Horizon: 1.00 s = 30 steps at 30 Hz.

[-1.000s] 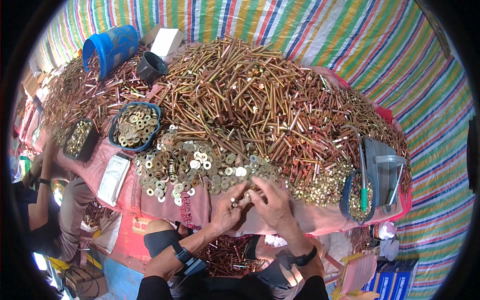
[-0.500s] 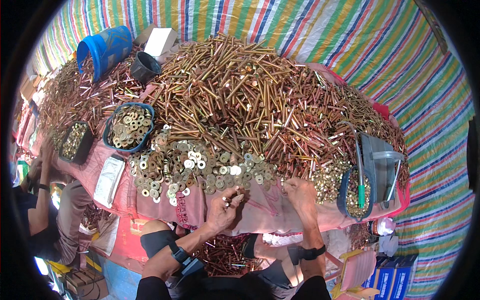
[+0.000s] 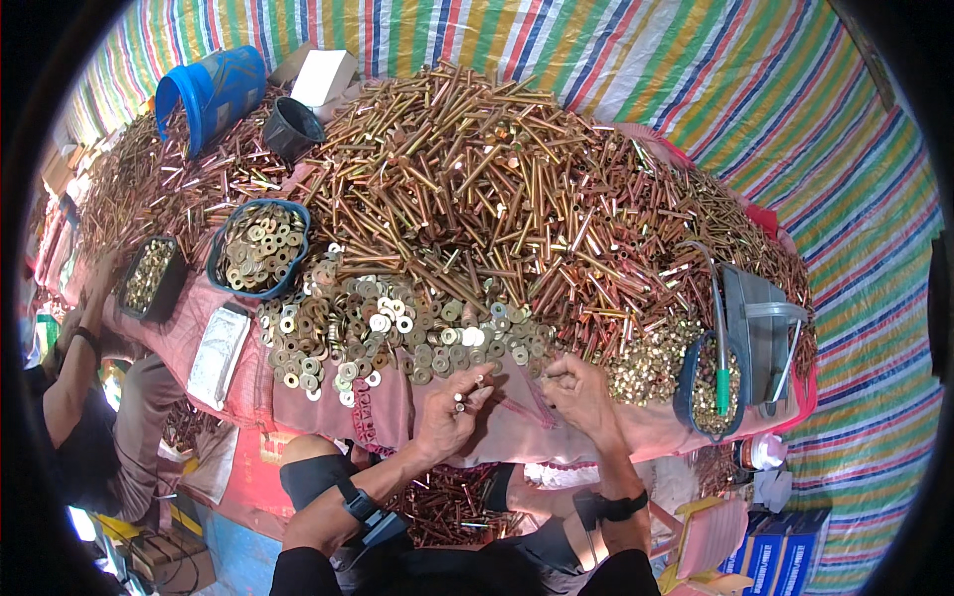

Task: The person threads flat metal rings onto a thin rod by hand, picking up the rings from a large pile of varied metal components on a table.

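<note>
At the near edge of the desk (image 3: 328,397), which is covered with a pink cloth, the two hands are now seen apart from each other. One second ago they were close together over the spread of washers (image 3: 397,333); since then the right hand (image 3: 581,397) has been moved to the right, toward the small brass nuts (image 3: 646,363), and the left hand (image 3: 449,407) has been drawn back a little onto the cloth. From this it is judged that one piece has been put together and the next small part is being fetched.

A bolt (image 3: 465,395) is held in the left hand, between thumb and forefinger, with its pale end pointing up toward the washers. The grip of this hand is closed around the bolt, and the other fingers are curled loosely.

The grip of the right hand is pinched, with the fingertips pressed together just beside the edge of the nuts. Whether something small is caught between them cannot be told, because it is too small to be seen.

Behind both hands the big heap of long bolts (image 3: 497,189) is piled high. A blue basin (image 3: 260,248) filled with washers is placed at the left, and a blue scoop (image 3: 708,382) with nuts at the right.
</note>
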### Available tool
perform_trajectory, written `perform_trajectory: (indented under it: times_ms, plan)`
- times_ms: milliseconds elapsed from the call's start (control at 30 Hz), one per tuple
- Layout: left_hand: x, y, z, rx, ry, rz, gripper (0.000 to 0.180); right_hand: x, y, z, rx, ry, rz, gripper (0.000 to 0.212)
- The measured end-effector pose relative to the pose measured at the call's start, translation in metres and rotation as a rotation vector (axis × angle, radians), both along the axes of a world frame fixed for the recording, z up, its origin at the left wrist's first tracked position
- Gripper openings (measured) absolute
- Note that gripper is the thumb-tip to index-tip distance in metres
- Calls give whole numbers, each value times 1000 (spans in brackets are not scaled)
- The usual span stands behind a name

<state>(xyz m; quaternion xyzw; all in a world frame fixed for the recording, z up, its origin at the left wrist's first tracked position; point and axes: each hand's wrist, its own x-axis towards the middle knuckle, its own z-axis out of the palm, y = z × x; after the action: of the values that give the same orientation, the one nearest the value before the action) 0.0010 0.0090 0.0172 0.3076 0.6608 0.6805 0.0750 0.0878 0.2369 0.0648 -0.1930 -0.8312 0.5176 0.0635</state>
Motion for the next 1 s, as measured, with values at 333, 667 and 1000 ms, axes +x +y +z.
perform_trajectory:
  times_ms: [333,667,1000]
  plan:
    - [-1,4,-10,46,20,16,41,-21,-34,3,-746,206,102,40]
    - [3,4,-17,82,-115,-37,33,-25,-54,19,-352,255,245,32]
    - [1,6,-21,67,28,-18,40,-31,-64,33,287,462,332,20]
